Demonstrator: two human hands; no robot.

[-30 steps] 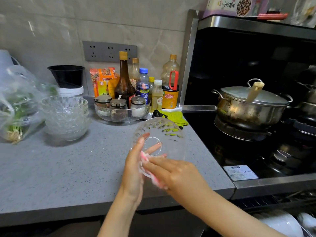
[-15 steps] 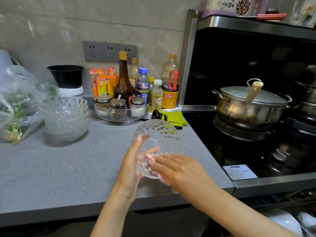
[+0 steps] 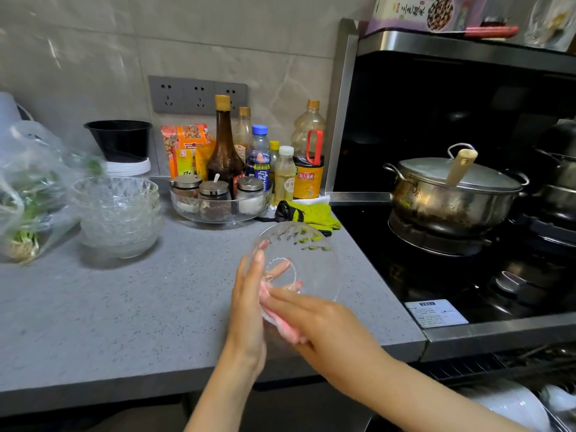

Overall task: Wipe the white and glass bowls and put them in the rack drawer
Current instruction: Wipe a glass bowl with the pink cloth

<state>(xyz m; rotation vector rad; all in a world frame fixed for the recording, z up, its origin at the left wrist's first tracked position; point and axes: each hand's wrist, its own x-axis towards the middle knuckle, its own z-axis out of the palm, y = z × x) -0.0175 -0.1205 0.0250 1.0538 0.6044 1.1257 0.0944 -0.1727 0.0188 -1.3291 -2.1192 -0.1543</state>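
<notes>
A lidded steel pot (image 3: 448, 194) sits on the stove (image 3: 436, 275); sauce bottles (image 3: 224, 148) crowd the countertop's (image 3: 124, 307) back.

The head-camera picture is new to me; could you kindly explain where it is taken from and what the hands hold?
There is no machine: a person wears one wide camera on the head, looking forward and down, so both arms entering from below are their own. The left hand holds a clear glass bowl tilted above the grey counter, thumb in front, fingers behind. The right hand presses a pink cloth against the bowl. On the counter stand a stack of glass bowls, a bag of greens, a tray of seasoning jars, bottles and yellow-green gloves. At right a lidded pot sits on the stove; white bowls show in the drawer below.
</notes>
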